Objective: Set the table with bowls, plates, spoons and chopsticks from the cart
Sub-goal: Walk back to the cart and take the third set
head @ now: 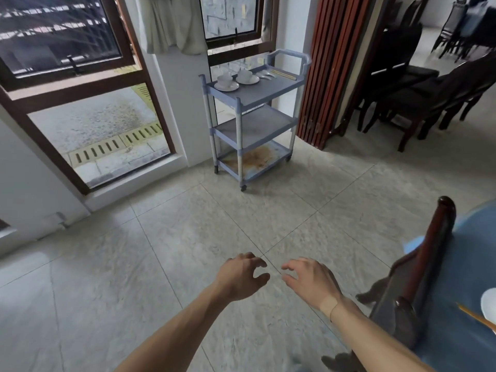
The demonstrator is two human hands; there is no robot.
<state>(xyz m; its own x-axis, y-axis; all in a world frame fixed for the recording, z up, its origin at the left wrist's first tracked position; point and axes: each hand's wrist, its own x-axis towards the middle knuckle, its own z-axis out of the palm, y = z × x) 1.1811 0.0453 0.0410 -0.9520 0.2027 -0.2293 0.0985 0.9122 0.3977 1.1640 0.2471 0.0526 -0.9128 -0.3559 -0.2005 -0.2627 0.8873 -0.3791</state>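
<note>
A blue three-shelf cart (268, 95) stands by the window, some way ahead of me. Its top shelf carries two white bowls, each on a white plate: the left bowl (224, 79) and the right bowl (245, 74). Beside them lie white spoons (263, 75) and wooden chopsticks (284, 74). My left hand (243, 275) and my right hand (308, 277) hang over the tiled floor with loosely curled fingers, holding nothing. At the right edge, the blue-clothed table (467, 264) bears a white plate (489, 304) and chopsticks (476, 316).
A dark wooden chair (418, 277) stands between me and the table on the right. More dark chairs (418, 98) and a folding red-brown screen (332, 63) stand behind and right of the cart. Open tiled floor lies between me and the cart.
</note>
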